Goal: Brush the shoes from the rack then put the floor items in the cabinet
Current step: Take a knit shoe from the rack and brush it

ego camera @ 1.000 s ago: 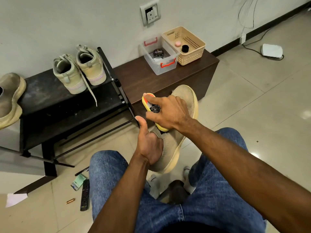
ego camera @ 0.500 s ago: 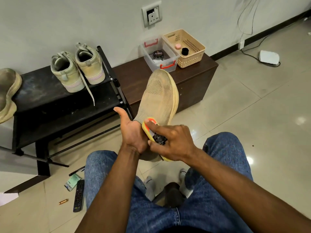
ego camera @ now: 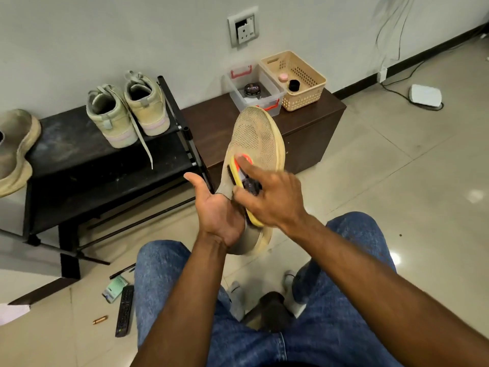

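- Your left hand (ego camera: 219,221) cups the heel of the tan knit slip-on shoe (ego camera: 255,144), thumb splayed wide, the toe pointing up and away.
- Your right hand (ego camera: 267,200) clamps the yellow-backed shoe brush (ego camera: 239,178), forefinger stretched along its back, the bristles against the shoe's side.
- The shoe's long axis runs away beyond your fingertips, so the stroke likely follows it toeward.
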